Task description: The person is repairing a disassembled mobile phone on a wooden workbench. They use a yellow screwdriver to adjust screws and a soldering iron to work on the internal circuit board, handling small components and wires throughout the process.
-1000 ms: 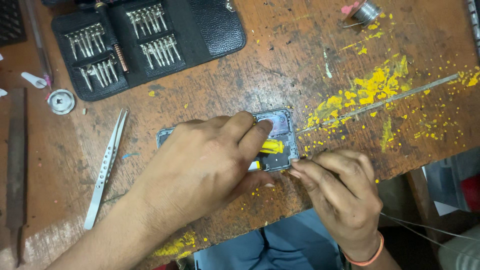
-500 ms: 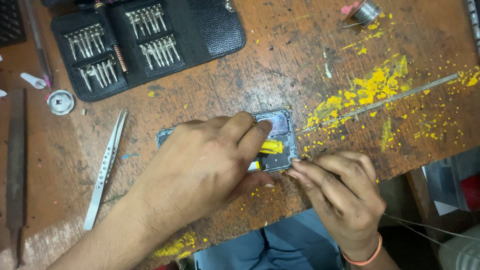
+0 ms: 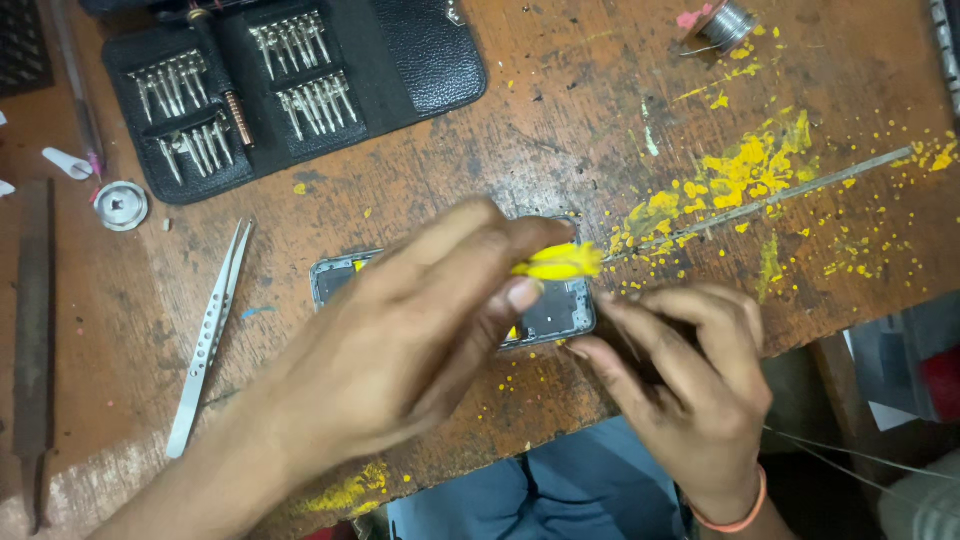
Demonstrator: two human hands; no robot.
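Note:
An opened phone body point(image 3: 560, 312) lies flat near the front edge of a worn wooden bench point(image 3: 560, 130). My left hand point(image 3: 400, 340) hovers over it, blurred by motion, pinching a yellow strip point(image 3: 560, 262) between thumb and fingers above the phone's right end. My right hand point(image 3: 690, 380) rests at the phone's right edge, its fingertips against the frame. A thin wire seems to run from under that hand toward the lower right; what the fingers pinch is hidden. Much of the phone is covered by my left hand.
Metal tweezers point(image 3: 210, 335) lie left of the phone. A black case of screwdriver bits point(image 3: 280, 85) sits at the back left, a file point(image 3: 35, 330) at the far left, a small round metal cap point(image 3: 121, 205) beside it. A solder spool point(image 3: 725, 22) and a thin metal rod point(image 3: 760, 205) lie among yellow flecks.
My left hand has lifted off the phone and pulled the yellow strip up and to the right. My right hand has stayed at the phone's right edge.

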